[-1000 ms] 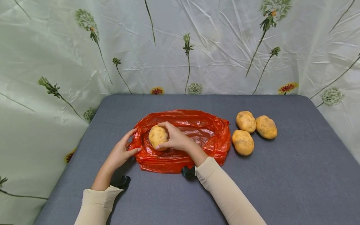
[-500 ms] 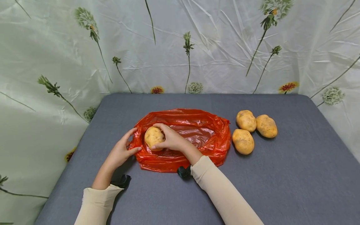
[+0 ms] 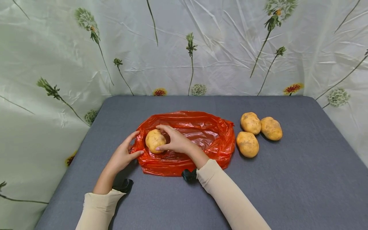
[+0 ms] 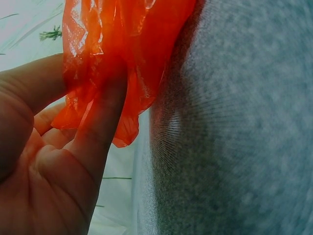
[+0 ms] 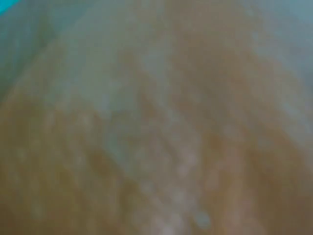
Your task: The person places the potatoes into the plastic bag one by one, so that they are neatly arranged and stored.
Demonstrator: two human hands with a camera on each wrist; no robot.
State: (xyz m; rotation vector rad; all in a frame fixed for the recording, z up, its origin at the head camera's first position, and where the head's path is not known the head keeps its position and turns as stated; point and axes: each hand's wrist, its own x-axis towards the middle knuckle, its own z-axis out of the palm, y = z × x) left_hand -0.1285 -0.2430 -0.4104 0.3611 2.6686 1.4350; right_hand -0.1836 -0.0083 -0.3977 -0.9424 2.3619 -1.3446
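Note:
A red plastic bag lies spread open on the grey table, its mouth facing up. My left hand holds the bag's left edge between thumb and fingers. Seen from the left wrist, the thin red plastic covers part of the fingers. Inside the bag's left end sits a yellow potato. My right hand reaches in over the bag, thumb and fingers curved about the potato's right side. The right wrist view is a brownish blur.
To the right of the bag, a group of three potatoes lies on the grey tabletop. Behind and to the left hangs a pale curtain with a flower print. Dark wrist gear shows under the right cuff.
My right hand has shifted the potato leftward inside the bag, toward the left hand. The left hand stays at the bag's edge, and the three potatoes have not moved.

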